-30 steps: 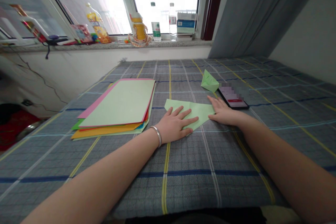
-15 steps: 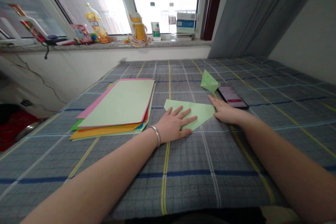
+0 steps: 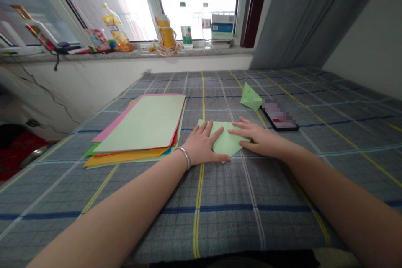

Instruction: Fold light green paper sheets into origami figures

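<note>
The folded pale green paper (image 3: 226,142) lies flat on the checked bedsheet (image 3: 282,201), just beside the stack of coloured paper (image 3: 138,125); it sits steadiest with our left hand (image 3: 202,144) and right hand (image 3: 262,141) both spread, palms down, pressing evenly.

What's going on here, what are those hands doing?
A person has both bare hands on a folded piece of light green paper, the left hand and the right hand lying flat on it. A metal bangle circles the left wrist. To the left lies a stack of coloured paper with a pale green sheet on top. Ahead, a small folded green paper shape sits beside a phone. Everything rests on a checked blue-grey cover.
</note>
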Demonstrator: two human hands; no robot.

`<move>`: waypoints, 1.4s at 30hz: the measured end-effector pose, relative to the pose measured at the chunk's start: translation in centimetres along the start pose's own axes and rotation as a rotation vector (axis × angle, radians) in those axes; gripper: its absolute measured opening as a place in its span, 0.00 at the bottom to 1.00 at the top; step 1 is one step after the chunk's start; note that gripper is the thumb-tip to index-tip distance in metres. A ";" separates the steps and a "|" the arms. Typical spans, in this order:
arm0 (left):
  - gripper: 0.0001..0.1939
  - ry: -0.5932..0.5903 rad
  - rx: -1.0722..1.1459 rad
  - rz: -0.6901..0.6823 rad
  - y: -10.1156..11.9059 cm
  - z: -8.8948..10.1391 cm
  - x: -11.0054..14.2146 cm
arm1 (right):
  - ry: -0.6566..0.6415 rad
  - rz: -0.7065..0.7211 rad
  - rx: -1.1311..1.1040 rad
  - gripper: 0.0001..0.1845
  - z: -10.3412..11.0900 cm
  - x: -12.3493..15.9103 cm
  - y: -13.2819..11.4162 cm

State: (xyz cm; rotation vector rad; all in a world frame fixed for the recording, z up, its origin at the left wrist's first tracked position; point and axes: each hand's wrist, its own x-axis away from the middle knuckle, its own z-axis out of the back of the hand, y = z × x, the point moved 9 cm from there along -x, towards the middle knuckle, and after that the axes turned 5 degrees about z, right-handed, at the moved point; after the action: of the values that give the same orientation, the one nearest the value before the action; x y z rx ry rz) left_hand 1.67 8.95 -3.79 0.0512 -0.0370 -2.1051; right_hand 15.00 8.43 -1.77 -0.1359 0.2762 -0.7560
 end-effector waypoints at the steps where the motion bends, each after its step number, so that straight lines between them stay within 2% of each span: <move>1: 0.53 0.003 -0.002 0.014 -0.2 -0.1 -0.1 | -0.017 0.023 0.000 0.24 -0.2 0.0 -0.6; 4: 0.47 0.004 -0.018 0.083 -1.2 -0.1 -0.2 | -0.050 0.034 0.000 0.24 -0.8 0.0 -1.3; 9: 0.38 -0.027 -0.065 0.196 -3.1 0.3 0.1 | -0.097 0.053 0.014 0.31 -1.1 0.2 -1.3; 14: 0.26 0.072 -0.102 0.240 -3.7 1.4 0.4 | 0.016 0.206 0.069 0.21 0.4 0.0 -3.0; 19: 0.22 0.181 -0.014 0.086 -2.7 1.8 0.2 | 0.112 0.376 0.106 0.10 1.5 -0.3 -6.0; 21: 0.20 0.227 0.057 -0.045 -1.5 2.5 0.3 | 0.134 0.340 0.183 0.07 1.7 -0.6 -6.3; 24: 0.18 0.276 0.158 -0.260 1.0 4.2 1.4 | 0.182 0.242 0.311 0.09 2.2 -0.8 -6.0; 27: 0.23 0.340 0.149 -0.400 3.3 5.6 2.8 | 0.228 0.215 0.318 0.08 2.7 -0.7 -5.8; 31: 0.13 0.468 0.042 -0.401 4.2 6.4 3.7 | 0.287 0.166 0.293 0.06 3.2 -0.5 -5.4; 35: 0.12 0.608 0.131 -0.361 3.5 7.3 4.0 | 0.407 0.154 0.145 0.04 4.1 -0.3 -5.6; 38: 0.11 0.645 0.217 -0.366 3.2 7.8 4.1 | 0.471 0.182 0.040 0.03 4.5 -0.3 -6.0; 42: 0.10 0.643 0.270 -0.385 3.2 7.9 4.1 | 0.501 0.196 0.017 0.05 4.7 -0.4 -6.4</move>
State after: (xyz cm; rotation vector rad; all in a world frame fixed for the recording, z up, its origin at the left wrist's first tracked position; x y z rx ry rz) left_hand 1.97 3.85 4.17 0.9563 0.0810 -2.3536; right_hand 11.97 4.20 4.22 0.1002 0.7484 -0.5877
